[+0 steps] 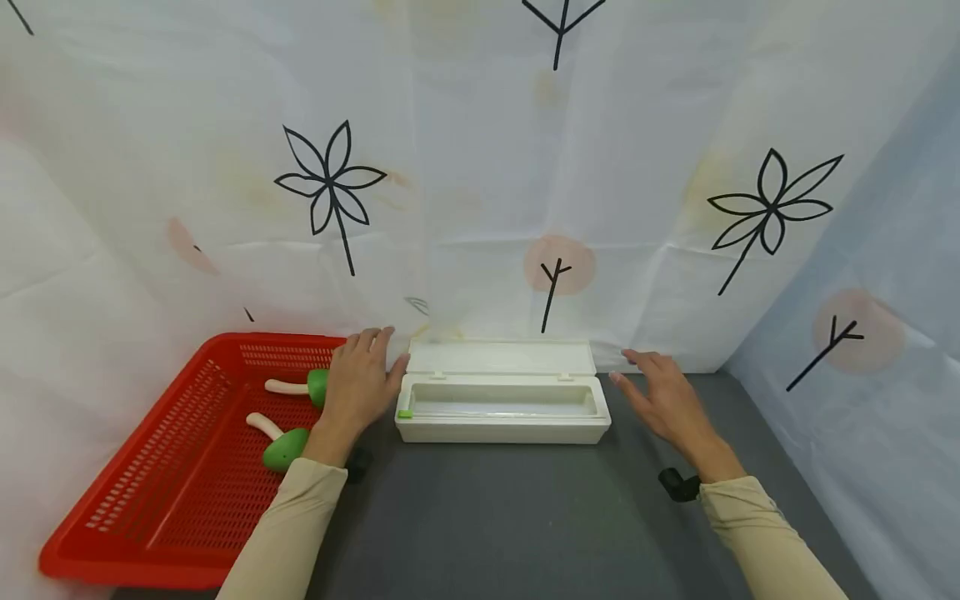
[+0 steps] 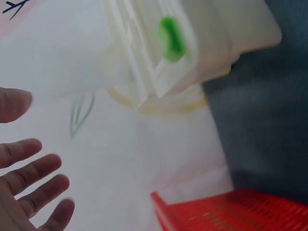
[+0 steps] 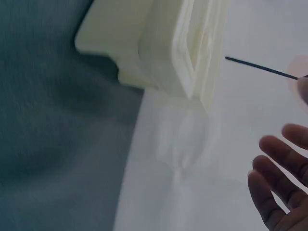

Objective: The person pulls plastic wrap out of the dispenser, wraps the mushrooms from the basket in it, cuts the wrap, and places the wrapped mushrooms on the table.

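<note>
A long white box (image 1: 504, 431), shaped like a cling film dispenser, stands on the grey table against the cloth backdrop. Its lid (image 1: 502, 357) is raised at the back, and a small green slider (image 1: 405, 413) sits at the left end of its front edge. To the left of the box is my left hand (image 1: 358, 385), fingers spread and holding nothing, near the red basket's right side. My right hand (image 1: 667, 404) hovers off the box's right end with loosely extended fingers. Both wrist views show a gap between the fingers (image 2: 48, 166) (image 3: 284, 159) and the box.
A red plastic basket (image 1: 123, 508) lies at the left with two green-and-white mushroom-shaped objects (image 1: 285, 450) in it, one partly behind my left hand. White cloth (image 1: 480, 167) with printed plants rises behind the table (image 1: 510, 525) and along the right side.
</note>
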{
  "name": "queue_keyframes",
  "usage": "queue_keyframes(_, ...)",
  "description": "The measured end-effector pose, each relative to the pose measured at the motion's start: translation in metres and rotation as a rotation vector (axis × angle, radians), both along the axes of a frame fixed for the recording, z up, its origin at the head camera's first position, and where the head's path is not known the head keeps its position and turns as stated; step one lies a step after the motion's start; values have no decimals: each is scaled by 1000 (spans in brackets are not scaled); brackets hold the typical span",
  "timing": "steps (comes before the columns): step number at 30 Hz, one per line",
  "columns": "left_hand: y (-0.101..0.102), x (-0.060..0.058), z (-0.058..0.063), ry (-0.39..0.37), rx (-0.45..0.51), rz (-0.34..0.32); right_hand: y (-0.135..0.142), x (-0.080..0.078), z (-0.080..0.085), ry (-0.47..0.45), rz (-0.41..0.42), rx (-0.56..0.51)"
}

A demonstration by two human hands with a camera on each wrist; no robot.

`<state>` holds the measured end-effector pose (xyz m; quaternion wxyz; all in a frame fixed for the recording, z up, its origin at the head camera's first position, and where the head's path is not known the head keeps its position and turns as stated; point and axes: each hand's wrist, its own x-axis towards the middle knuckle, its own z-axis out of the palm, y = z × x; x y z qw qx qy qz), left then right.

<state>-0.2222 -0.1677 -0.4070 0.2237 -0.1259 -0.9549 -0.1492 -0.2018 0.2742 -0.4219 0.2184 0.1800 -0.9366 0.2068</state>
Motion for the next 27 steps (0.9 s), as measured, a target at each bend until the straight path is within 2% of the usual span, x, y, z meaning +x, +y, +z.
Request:
queue_keyframes(4, 6, 6, -18, 17, 172, -111, -6, 9, -8, -71, 38, -130)
queue_keyframes(7, 12, 11, -33, -15, 316, -201, -9, 15, -15, -144, 76, -216)
queue_keyframes(10, 16, 14, -47, -72, 426, -241, -12, 16, -23, -239, 101, -281)
queue_keyframes(12, 18, 15, -55, -117, 460, -237, -14, 14, -28, -296, 103, -300)
queue_keyframes(14, 18, 16, -62, -169, 457, -207, -15, 10, -33, -345, 101, -311)
queue_keyframes(18, 19, 17, -74, -241, 399, -147, -15, 2, -44, -415, 95, -287)
queue_keyframes(20, 18, 17, -78, -284, 402, -133, -14, -2, -48, -470, 96, -299)
queue_keyframes(25, 17, 15, -83, -375, 484, -123, -16, -4, -47, -705, 29, -435)
queue_keyframes(27, 17, 15, -84, -390, 512, -120, -17, -4, -46, -763, 4, -487)
